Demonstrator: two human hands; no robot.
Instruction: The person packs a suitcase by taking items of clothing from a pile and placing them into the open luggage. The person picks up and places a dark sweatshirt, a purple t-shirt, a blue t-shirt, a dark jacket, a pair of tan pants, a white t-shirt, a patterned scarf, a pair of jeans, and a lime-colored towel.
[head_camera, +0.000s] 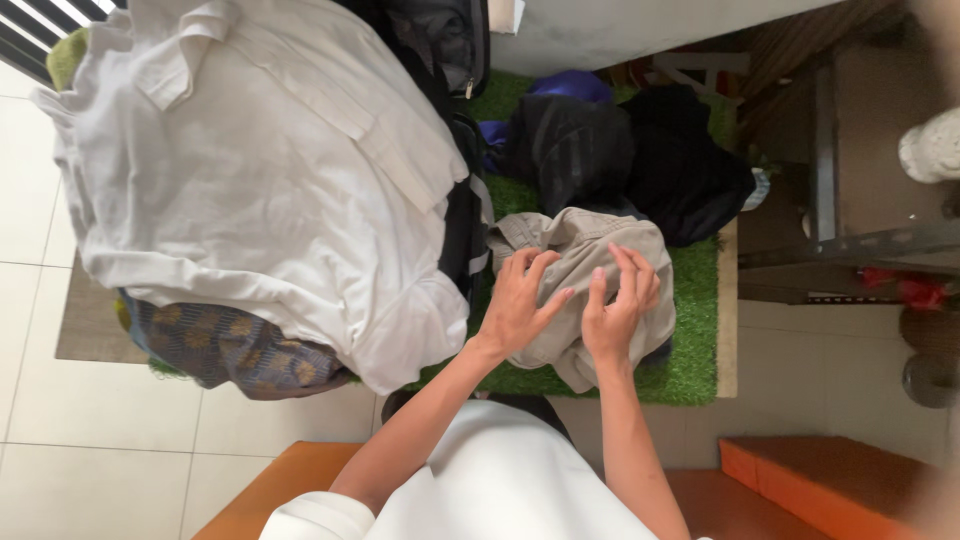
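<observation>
A crumpled beige garment (580, 250) lies on a green grass-like mat (695, 345). Both of my hands rest on it. My left hand (518, 300) grips a fold on its left side with fingers curled. My right hand (618, 300) presses on its middle, fingertips bunching the cloth. Part of the garment is hidden under my hands.
A big pile of white cloth (250, 170) over a patterned blue fabric (235, 345) fills the left. Black clothes (640, 150) and a purple item (570, 85) lie behind the beige garment. A dark shelf (850, 200) stands right; orange blocks (830, 475) sit near me.
</observation>
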